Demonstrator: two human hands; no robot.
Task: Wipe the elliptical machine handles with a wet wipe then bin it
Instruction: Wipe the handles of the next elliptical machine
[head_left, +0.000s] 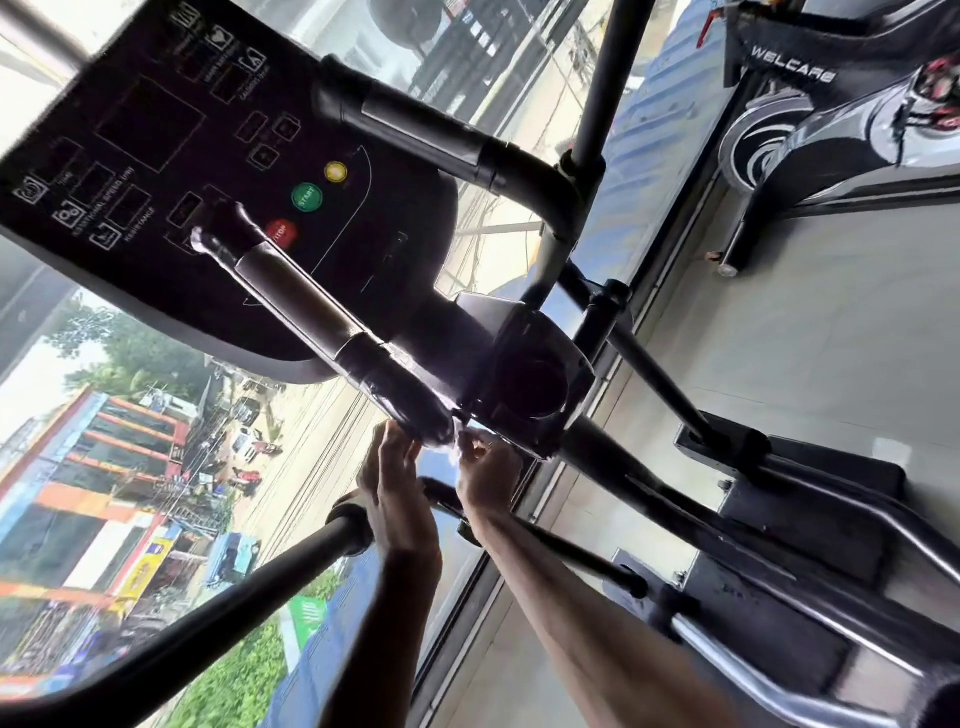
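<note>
Tight quarters: my left hand (396, 483) and right hand (485, 470) meet under the fixed handle (301, 306). The cup-holder housing (540, 364) hems them in on the right and the swing-arm bar (234, 597) on the left. Open room lies only back toward me.

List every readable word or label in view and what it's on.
"START": green button on the console.
"STOP": red button, same console.
"RESISTANCE": printed label on the console.
"WELCARE": neighbouring machine.
Other console labels and the street signs outside: too small or blurred to read.
</note>
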